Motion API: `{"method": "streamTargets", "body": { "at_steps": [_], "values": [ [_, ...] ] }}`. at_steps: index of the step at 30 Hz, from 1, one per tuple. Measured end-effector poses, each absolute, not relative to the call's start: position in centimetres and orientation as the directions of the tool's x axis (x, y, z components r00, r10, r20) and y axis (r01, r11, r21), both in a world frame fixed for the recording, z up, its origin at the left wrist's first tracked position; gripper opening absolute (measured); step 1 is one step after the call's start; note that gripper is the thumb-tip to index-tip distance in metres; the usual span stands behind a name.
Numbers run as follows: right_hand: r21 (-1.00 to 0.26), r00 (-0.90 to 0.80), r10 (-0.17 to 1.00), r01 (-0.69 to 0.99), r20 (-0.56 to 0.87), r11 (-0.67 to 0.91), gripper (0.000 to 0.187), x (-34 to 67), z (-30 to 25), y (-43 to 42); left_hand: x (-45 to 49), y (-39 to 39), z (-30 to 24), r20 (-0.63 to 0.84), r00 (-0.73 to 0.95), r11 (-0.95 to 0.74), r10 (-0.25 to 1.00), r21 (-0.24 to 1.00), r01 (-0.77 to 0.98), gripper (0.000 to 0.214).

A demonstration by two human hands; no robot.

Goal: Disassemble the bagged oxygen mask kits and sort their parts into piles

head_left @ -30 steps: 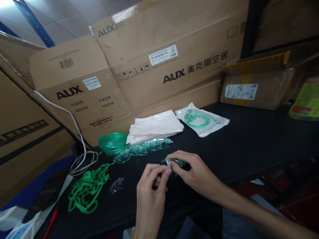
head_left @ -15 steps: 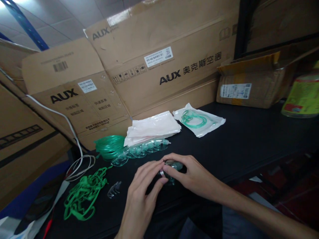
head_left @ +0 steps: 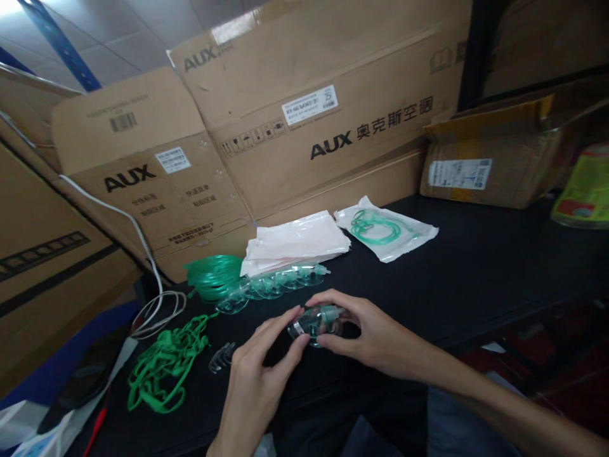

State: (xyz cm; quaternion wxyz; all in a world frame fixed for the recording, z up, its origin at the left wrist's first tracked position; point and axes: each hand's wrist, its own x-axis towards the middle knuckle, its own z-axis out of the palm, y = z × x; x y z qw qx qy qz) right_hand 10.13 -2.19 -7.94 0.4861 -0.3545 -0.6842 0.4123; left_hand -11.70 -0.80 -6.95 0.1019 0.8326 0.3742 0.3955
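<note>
- At the far left of the black table point(head_left: 476, 266), a tangle of green elastic straps point(head_left: 164, 368) lies close to the near edge. A white cable point(head_left: 157, 304) loops just behind it, so there is little bare surface on that side.
- Just right of the straps sit a few small clear clips point(head_left: 221, 358), apart from the pile and near the left hand.
- Behind them, a coil of green tubing point(head_left: 214, 276) touches a row of clear masks point(head_left: 271, 285) nested one into the next. A stack of white pouches point(head_left: 297, 241) rests partly over that row, each kind of part kept in its own group.
- The left hand point(head_left: 252, 387) comes up from the near edge. Its thumb and forefinger pinch the left end of the clear mask point(head_left: 316, 320), on what looks like a thin metal strip, though the glare makes that hard to confirm.
- The clear mask is held just above the table in front of the nested row, steadied from both ends so it cannot twist.
- The right hand point(head_left: 371, 336) is closed around the mask's right side, fingers over the top and thumb beneath.
- Further back, a sealed pouch point(head_left: 385, 228) holding green tubing lies by itself.
- To the right the table is bare up to a small cardboard box point(head_left: 490, 158), the widest room for moving. Large cardboard boxes point(head_left: 304, 108) wall off the rear.
</note>
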Motion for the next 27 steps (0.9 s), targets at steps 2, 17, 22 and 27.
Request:
{"method": "streamTargets", "body": {
  "at_steps": [2, 17, 22, 27],
  "values": [
    [-0.91, -0.266, 0.892, 0.096, 0.366, 0.403, 0.036, 10.1, -8.2, -2.1, -11.7, -0.8, -7.0, 0.57, 0.406, -0.69, 0.715, 0.478, 0.543, 0.036],
    [-0.904, -0.251, 0.9, 0.153, 0.355, 0.399, 0.033, 10.0, -8.0, -2.1, -11.8, -1.0, -6.8, 0.53, 0.446, -0.691, 0.722, 0.509, 0.514, 0.031],
    [-0.887, -0.241, 0.907, 0.232, 0.345, 0.399, 0.038, 9.8, -8.0, -2.3, -12.5, -0.6, -6.3, 0.531, 0.368, -0.637, 0.763, 0.528, 0.561, 0.025],
    [-0.904, -0.231, 0.928, 0.249, 0.293, 0.347, 0.04, 9.8, -8.3, -2.2, -16.3, -0.3, -4.5, 0.587, 0.286, -0.611, 0.757, 0.481, 0.629, 0.022]
  ]
}}
